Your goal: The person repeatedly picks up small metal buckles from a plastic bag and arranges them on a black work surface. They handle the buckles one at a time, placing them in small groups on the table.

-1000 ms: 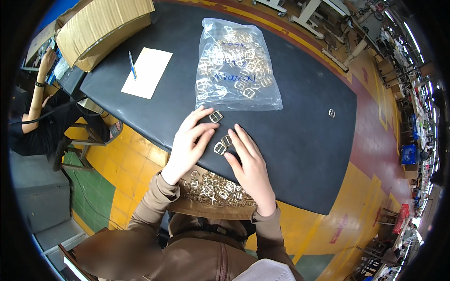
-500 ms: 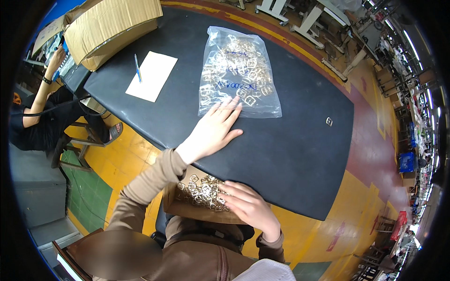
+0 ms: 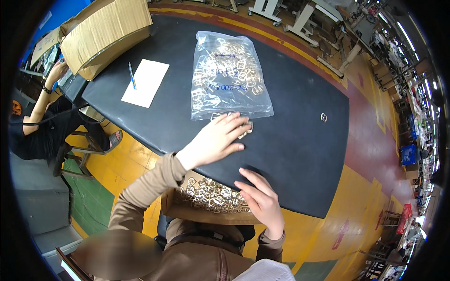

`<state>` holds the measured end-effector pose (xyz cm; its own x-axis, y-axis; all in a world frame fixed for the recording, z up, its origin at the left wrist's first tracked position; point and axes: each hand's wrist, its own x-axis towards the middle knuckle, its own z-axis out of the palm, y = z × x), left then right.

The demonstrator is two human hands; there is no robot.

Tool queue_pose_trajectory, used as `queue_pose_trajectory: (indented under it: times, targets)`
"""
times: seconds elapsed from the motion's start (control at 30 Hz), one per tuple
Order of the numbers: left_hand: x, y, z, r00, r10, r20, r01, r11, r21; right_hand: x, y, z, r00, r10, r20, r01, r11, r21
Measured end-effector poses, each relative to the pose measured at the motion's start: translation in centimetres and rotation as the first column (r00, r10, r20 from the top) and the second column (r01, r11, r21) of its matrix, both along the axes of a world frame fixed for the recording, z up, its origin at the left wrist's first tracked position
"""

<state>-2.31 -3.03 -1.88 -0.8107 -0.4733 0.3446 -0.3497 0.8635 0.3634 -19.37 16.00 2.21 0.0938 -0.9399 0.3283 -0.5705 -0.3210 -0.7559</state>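
My left hand point(image 3: 215, 141) lies flat on the dark table with its fingers stretched out. Beneath and beside its fingertips are a few metal buckles point(image 3: 249, 129), partly hidden, at the near edge of a clear plastic bag point(image 3: 201, 114) full of similar buckles. At the table's near edge hovers my right hand point(image 3: 263, 199), fingers spread and nothing seen in them. Just left of it, below the tabletop, an open cardboard box point(image 3: 187, 211) at my lap holds a heap of metal buckles point(image 3: 213, 194).
One loose buckle point(image 3: 324, 117) lies on the right of the table point(image 3: 295, 154). A blue pen point(image 3: 132, 77) rests on a sheet of paper point(image 3: 152, 86) at the left. Beyond stands a large cardboard box point(image 3: 105, 37), beside a seated person's arm point(image 3: 42, 100).
My left hand has drawn back toward me, and buckles now show outside the bag's near edge. The right hand has lifted from the box's buckles, moving rightward and up to the table edge.
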Motion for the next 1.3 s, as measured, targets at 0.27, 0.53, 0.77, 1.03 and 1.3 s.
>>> queue_pose_trajectory:
  times: [0.27,0.53,0.77,1.03,1.3]
  targets:
    - [3.7,3.9,1.3,0.986,0.102,-0.131,-0.062,0.959,0.278,-0.3,-6.2,-1.0,0.982,-0.144,-0.123,0.148,0.989,0.023]
    - [3.6,4.1,0.9,0.978,0.203,-0.054,-0.19,0.966,0.176,0.7,-4.5,-2.8,0.931,-0.123,-0.343,0.133,0.991,0.008]
    - [3.8,4.3,0.9,0.986,0.168,-0.017,-0.162,0.969,0.186,1.2,0.0,-2.2,0.932,0.009,-0.362,0.028,0.995,0.096]
    - [3.6,4.0,0.3,0.927,0.336,-0.167,-0.272,0.909,0.317,0.5,-0.9,0.7,0.953,0.214,-0.213,-0.194,0.975,0.109]
    - [3.3,3.5,-0.2,0.901,0.405,-0.153,-0.374,0.907,0.194,2.4,-8.2,-2.7,0.919,0.04,-0.391,-0.038,0.999,0.013]
